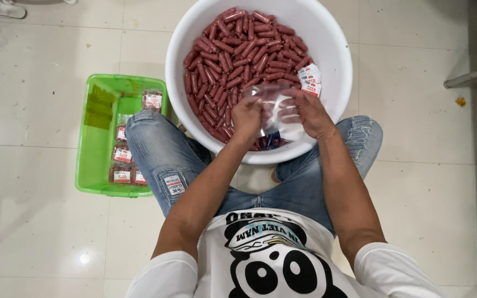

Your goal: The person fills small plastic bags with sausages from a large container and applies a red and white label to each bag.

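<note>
A big white basin (332, 55) sits on the floor between my knees, filled with several small red sausages (238, 49). Over its near side both hands hold a clear plastic bag (276, 113). My left hand (247, 116) pinches the bag's left edge. My right hand (307, 113) grips its right side, fingers spread behind the film. A stack of white-and-red labels (310, 80) leans against the basin's inner wall just beyond my right hand.
A green plastic crate (92, 149) stands on the tiled floor left of my left knee and holds several packed sausage bags with labels (122, 165). A metal leg (473, 74) shows at the right edge. A small orange scrap (460, 101) lies near it.
</note>
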